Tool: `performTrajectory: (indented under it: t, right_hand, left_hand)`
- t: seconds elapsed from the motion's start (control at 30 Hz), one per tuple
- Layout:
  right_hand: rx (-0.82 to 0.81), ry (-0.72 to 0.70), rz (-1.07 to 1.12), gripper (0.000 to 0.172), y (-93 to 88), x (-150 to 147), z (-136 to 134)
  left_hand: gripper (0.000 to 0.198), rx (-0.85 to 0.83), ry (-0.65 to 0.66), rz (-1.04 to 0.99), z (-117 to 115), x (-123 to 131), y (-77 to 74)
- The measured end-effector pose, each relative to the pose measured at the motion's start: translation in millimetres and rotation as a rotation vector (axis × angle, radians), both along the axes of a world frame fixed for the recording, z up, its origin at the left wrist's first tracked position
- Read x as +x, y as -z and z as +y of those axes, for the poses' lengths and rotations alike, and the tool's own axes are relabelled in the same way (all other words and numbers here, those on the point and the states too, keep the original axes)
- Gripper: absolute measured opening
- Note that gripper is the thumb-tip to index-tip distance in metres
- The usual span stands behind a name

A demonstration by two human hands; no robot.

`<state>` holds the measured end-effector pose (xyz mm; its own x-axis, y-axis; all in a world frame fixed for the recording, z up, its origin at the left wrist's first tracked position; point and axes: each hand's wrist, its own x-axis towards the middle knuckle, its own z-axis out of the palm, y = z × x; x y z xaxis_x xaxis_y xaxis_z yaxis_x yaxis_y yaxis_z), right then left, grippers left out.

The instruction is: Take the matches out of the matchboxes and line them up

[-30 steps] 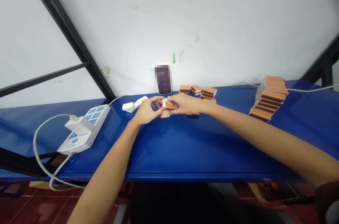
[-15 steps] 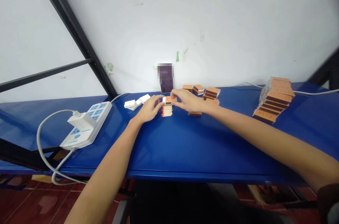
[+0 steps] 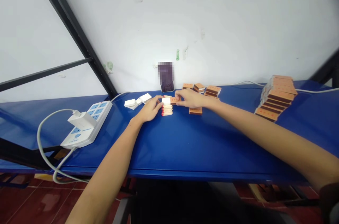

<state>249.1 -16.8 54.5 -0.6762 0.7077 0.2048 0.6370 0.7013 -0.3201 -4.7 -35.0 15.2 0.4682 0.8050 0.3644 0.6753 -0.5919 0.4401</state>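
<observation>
"So, where is the matchbox?"

"Between the two hands at mid-bench, drawn out: the white tray [image 3: 166, 101] shows to the left, the orange sleeve [image 3: 173, 101] to the right."

"And the right hand [image 3: 191, 98]?"

"Clamped on the sleeve, thumb and fingers at its right end."

"The left hand [image 3: 149, 109]?"

"Finger and thumb stand apart at the tray's left corners; whether they squeeze it, I cannot tell."

"What lies around them?"

"Matches [image 3: 167, 111], red heads leftward, show on the near side of the box, with a few behind it. White boxes [image 3: 138, 101] sit near the left hand; one orange box [image 3: 195, 111] lies just nearer than the right, on the blue bench [image 3: 185, 146]."
</observation>
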Motion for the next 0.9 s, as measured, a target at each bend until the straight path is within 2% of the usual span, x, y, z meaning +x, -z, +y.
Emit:
performTrajectory:
  t: [0.13,0.3,0.47,0.57,0.73,0.9]
  right_hand:
    - [-0.060,0.044,-0.037,0.012,-7.6,7.2,2.2]
    - [-0.093,0.145,-0.118,0.010,-25.6,19.5,1.0]
    - [0.076,0.327,-0.069,0.012,-36.9,39.3,12.0]
    - [0.203,0.475,-0.064,0.009,-33.9,49.8,20.2]
    - [0.321,0.671,-0.217,0.023,-19.3,53.6,26.4]
    - [0.378,0.742,-0.267,0.031,-7.5,56.3,34.4]
  left_hand:
    - [0.040,-0.036,-0.014,0.001,1.9,-0.1,1.4]
    - [0.039,-0.062,-0.037,-0.010,1.3,0.3,0.7]
    - [0.039,-0.094,-0.057,-0.023,-1.2,1.1,-1.6]
    - [0.039,-0.095,-0.053,-0.034,-1.6,1.8,-2.0]
    - [0.039,-0.080,-0.049,-0.052,-1.0,1.7,-0.7]
    - [0.040,-0.075,-0.061,-0.071,0.3,0.7,1.4]
